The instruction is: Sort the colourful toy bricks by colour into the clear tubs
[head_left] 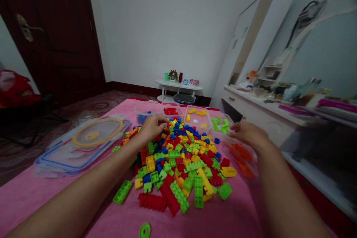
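Observation:
A large heap of toy building bricks (181, 160) in red, green, yellow and blue covers the middle of the pink-topped table (223, 215). At the heap's far left edge is my left hand (153, 131), its fingers curled together over the bricks; whatever they grip is hidden. My right hand (247, 133) is at the near right edge of a clear box with green bricks (221, 124). Its fingertips are pinched together, and I cannot make out anything between them. Just below that hand stands a clear container with orange pieces (242, 158).
Behind the heap are a round tub with blue bricks (146, 111), a box with red bricks (171, 111) and a box with yellow bricks (197, 115). Stacked clear lids (83, 147) lie at the left. A green ring (145, 230) is near the front edge.

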The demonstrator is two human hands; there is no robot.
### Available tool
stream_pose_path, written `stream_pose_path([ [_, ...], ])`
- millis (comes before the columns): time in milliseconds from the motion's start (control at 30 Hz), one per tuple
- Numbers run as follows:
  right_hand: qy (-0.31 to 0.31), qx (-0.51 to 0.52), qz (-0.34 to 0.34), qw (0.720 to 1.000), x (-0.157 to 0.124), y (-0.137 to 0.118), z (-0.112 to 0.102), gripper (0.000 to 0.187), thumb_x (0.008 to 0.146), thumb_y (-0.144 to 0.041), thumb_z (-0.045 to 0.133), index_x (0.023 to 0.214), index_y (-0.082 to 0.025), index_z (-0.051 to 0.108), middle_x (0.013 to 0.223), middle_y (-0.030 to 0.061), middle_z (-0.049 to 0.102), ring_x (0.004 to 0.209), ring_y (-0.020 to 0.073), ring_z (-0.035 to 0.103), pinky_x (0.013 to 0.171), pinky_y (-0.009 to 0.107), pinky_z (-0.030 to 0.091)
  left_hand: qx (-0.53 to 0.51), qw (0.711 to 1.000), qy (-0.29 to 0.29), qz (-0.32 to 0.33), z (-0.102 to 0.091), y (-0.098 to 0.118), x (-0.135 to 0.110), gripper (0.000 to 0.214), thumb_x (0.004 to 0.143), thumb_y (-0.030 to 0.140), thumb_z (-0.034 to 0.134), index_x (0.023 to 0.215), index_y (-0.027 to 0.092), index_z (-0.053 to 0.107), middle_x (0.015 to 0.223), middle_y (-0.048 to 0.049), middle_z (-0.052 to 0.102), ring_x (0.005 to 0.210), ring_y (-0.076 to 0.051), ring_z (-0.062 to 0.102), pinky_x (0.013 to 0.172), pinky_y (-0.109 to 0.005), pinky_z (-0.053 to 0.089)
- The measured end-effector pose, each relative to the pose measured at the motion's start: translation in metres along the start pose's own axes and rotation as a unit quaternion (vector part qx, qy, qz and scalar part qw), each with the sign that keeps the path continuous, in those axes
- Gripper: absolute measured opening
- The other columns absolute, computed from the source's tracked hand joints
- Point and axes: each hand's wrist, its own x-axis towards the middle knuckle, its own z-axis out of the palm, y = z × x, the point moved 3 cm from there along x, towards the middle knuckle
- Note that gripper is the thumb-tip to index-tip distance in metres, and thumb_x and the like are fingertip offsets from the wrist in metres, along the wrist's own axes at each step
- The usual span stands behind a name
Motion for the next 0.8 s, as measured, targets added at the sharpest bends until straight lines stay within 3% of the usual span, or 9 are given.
stream_pose_path([
  [133, -0.050, 0.017, -0.107, 0.993, -0.014, -0.064, 0.028, 0.025, 0.076, -0.033, 0.062, 0.096, -0.021, 0.070, 0.095, 0.0081, 0.070, 0.087, 0.0234, 0.064, 0.076, 0.035, 0.047, 0.164, 0.986, -0.002, -0.024, -0.011, -0.008, -0.002, 0.033, 0.079, 0.023, 0.052, 0.106, 0.022, 0.070, 0.105, -0.0069, 0.070, 0.098, -0.024, 0.063, 0.082, -0.030, 0.047],
  [300, -0.064, 0.151, -0.280, 0.946, -0.043, -0.128, 0.083, 0.060, 0.076, -0.029, 0.064, 0.132, -0.016, 0.049, 0.132, 0.0122, 0.054, 0.120, 0.0234, 0.050, 0.102, 0.037, 0.038, 0.183, 0.979, -0.089, -0.031, -0.004, -0.020, -0.004, 0.041, 0.076, 0.039, 0.059, 0.114, 0.024, 0.066, 0.111, -0.0079, 0.068, 0.103, -0.026, 0.061, 0.085, -0.032, 0.046],
  [433, -0.088, 0.178, -0.328, 0.923, -0.055, -0.141, 0.104, 0.045, 0.083, -0.028, 0.054, 0.128, -0.020, 0.055, 0.137, 0.0112, 0.049, 0.126, 0.0243, 0.045, 0.106, 0.042, 0.033, 0.159, 0.980, -0.117, 0.004, 0.002, -0.019, -0.003, 0.040, 0.073, 0.038, 0.063, 0.110, 0.024, 0.068, 0.108, -0.0061, 0.069, 0.101, -0.024, 0.061, 0.086, -0.030, 0.044],
  [533, -0.095, 0.172, -0.346, 0.917, -0.059, -0.144, 0.101, 0.036, 0.084, -0.025, 0.051, 0.118, -0.023, 0.062, 0.133, 0.0078, 0.052, 0.121, 0.0227, 0.049, 0.103, 0.040, 0.037, 0.141, 0.982, -0.128, -0.003, 0.004, -0.014, -0.003, 0.037, 0.073, 0.038, 0.063, 0.107, 0.023, 0.070, 0.102, -0.0057, 0.070, 0.093, -0.022, 0.063, 0.080, -0.028, 0.045],
  [633, -0.100, 0.150, -0.353, 0.918, -0.061, -0.148, 0.094, 0.035, 0.085, -0.024, 0.049, 0.117, -0.023, 0.062, 0.129, 0.0072, 0.053, 0.116, 0.0213, 0.051, 0.100, 0.038, 0.039, 0.152, 0.978, -0.140, -0.004, 0.005, -0.006, -0.005, 0.041, 0.072, 0.049, 0.062, 0.101, 0.021, 0.072, 0.096, -0.0066, 0.070, 0.087, -0.022, 0.063, 0.074, -0.028, 0.045],
  [800, -0.086, 0.115, -0.350, 0.926, -0.064, -0.152, 0.091, 0.033, 0.086, -0.025, 0.048, 0.117, -0.022, 0.061, 0.122, 0.0068, 0.056, 0.110, 0.0205, 0.052, 0.095, 0.035, 0.041, 0.190, 0.968, -0.155, 0.052, 0.003, 0.009, -0.012, 0.052, 0.065, 0.060, 0.066, 0.101, 0.022, 0.071, 0.104, -0.0098, 0.066, 0.099, -0.027, 0.058, 0.084, -0.032, 0.043],
])
